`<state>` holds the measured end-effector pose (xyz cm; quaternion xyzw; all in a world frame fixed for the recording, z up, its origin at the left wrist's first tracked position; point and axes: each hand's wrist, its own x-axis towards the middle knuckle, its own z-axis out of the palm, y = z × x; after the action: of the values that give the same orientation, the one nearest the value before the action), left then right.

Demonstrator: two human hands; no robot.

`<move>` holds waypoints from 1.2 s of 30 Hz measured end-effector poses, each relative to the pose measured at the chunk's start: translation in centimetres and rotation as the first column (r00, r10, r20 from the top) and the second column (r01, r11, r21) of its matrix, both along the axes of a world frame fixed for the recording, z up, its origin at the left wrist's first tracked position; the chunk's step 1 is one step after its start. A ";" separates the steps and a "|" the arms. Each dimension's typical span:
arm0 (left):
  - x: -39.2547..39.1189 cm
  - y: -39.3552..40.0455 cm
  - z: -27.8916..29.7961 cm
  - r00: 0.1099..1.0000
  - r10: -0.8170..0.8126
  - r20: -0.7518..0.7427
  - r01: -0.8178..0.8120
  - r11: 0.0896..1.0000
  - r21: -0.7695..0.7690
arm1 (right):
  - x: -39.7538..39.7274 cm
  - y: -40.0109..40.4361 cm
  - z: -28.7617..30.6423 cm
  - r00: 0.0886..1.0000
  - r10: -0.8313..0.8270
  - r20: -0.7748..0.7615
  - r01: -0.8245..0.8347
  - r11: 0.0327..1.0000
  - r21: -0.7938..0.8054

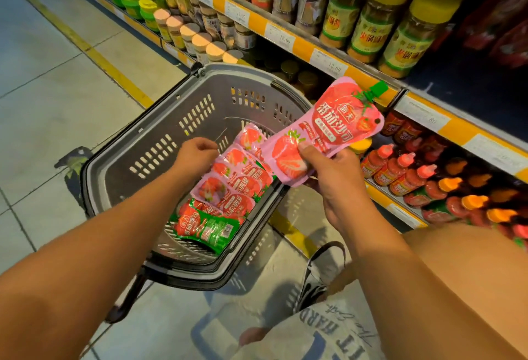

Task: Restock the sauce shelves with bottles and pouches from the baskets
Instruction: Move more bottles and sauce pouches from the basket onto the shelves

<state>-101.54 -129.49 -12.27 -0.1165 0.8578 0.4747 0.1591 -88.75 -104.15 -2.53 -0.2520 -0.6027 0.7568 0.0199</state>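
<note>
Fingers of our right hand [337, 177] are curled round the lower end of a pink tomato-sauce pouch [328, 131], thumb pressed across its front; the pouch is held tilted, its green spout cap [378, 88] pointing up and to the right, close to the yellow shelf edge [303, 42]. Our left hand [197, 154] hangs over the grey shopping basket [160, 137] with its fingers loosely curled inward; we cannot see anything held in it.

We note the basket standing on the tiled floor [57, 97] just beside the shelving. Inside lies a row of further pink pouches [237, 174], overlapping one another, and nearer to us a green-and-red pouch [208, 228] lying flat.

On the lower shelf to the right we record red sauce bottles [400, 168] with red and orange caps. The shelf above carries jars with yellow lids [374, 17], and price tags [331, 65] are fixed along its edge.
</note>
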 end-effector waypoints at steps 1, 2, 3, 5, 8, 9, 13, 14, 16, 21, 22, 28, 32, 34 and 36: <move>0.2 -0.5 -2.0 0.994 -0.107 0.032 0.110 0.987 -0.117 | 0.0 0.1 0.0 1.000 0.000 -0.001 0.000 1.000 -0.001; 0.6 -0.7 -3.7 0.970 -0.232 0.074 0.242 0.946 -0.215 | 0.0 0.2 -0.2 1.000 0.003 -0.003 -0.003 1.000 -0.003; 1.1 -0.7 -4.9 0.928 -0.353 0.116 0.372 0.881 -0.292 | 0.0 0.2 -0.2 1.000 0.008 -0.002 -0.008 1.000 -0.004; 1.9 -0.2 -6.6 0.799 -0.569 0.197 0.591 0.680 -0.434 | -0.1 0.2 -0.3 1.000 0.023 -0.002 -0.023 1.000 0.000; 2.6 0.9 -8.1 0.591 -0.744 0.312 0.726 0.321 -0.609 | 0.0 0.1 -0.3 0.999 0.053 -0.008 -0.053 0.999 0.007; 2.7 1.3 -8.2 0.556 -0.751 0.356 0.723 0.226 -0.653 | 0.0 0.2 -0.3 0.998 0.060 -0.010 -0.060 0.998 0.017; 2.8 2.9 -8.0 0.539 -0.656 0.529 0.669 -0.048 -0.741 | 0.2 0.5 -0.2 0.994 0.103 -0.025 -0.101 0.992 0.072; 2.7 3.0 -7.9 0.538 -0.632 0.557 0.652 -0.106 -0.750 | 0.2 0.5 -0.3 0.993 0.111 -0.029 -0.109 0.991 0.077; 2.5 3.1 -8.1 0.537 -0.599 0.593 0.633 -0.178 -0.753 | 0.3 0.8 -0.3 0.993 0.115 -0.034 -0.112 0.991 0.076; 2.8 2.8 -8.3 0.556 -0.610 0.565 0.658 -0.093 -0.748 | 0.5 1.4 -0.3 0.994 0.108 -0.025 -0.105 0.991 0.088; 2.9 2.8 -8.0 0.567 -0.599 0.566 0.674 -0.059 -0.737 | 0.6 1.4 -0.3 0.994 0.103 -0.023 -0.101 0.991 0.088; 3.6 0.9 -5.0 0.715 -0.593 0.370 0.599 0.247 -0.762 | 1.7 2.0 0.6 0.997 0.071 -0.018 -0.069 0.993 0.097; 4.4 -0.9 -1.4 0.902 -0.431 -0.026 0.321 0.709 -0.628 | 2.7 1.9 2.5 0.997 0.047 -0.061 -0.042 0.996 0.084; 4.4 -1.2 1.2 0.934 -0.315 -0.169 0.188 0.835 -0.516 | 3.3 1.7 3.6 0.993 0.014 -0.115 -0.007 0.998 0.063; 4.5 -1.1 4.2 0.925 -0.239 -0.296 0.099 0.903 -0.418 | 4.1 1.7 4.6 0.987 0.000 -0.159 0.008 0.999 0.046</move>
<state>-97.06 -130.56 -8.03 0.0136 0.9571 0.2885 0.0227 -84.61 -102.47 2.08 -0.1915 -0.6160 0.7604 0.0751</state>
